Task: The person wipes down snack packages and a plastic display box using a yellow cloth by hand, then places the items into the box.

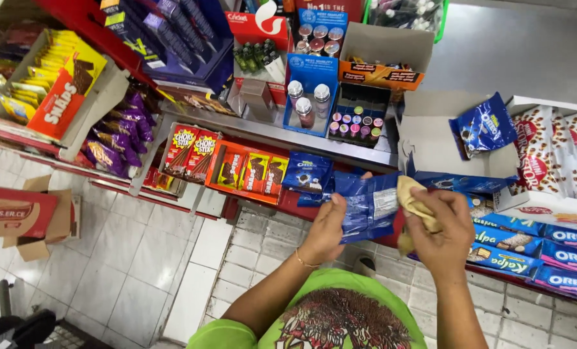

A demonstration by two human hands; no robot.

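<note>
My left hand [327, 227] grips a blue cookie packet [364, 205] by its left edge, holding it flat in front of me. Against the packet's right side, my right hand [442, 231] presses a crumpled tan cloth [412, 201]. Both hands hover over the front edge of a red shelf [287, 201]. A thin bracelet circles my left wrist. Another blue cookie packet [306, 173] lies on the shelf just left of the held one.
Red and orange snack boxes [249, 169] line the shelf on the left, purple packets [115, 136] farther left. Blue biscuit packs [539, 249] fill the shelf at right. An open white carton [430, 132] holds a blue packet [483, 126]. A cardboard box [18, 216] sits on the tiled floor.
</note>
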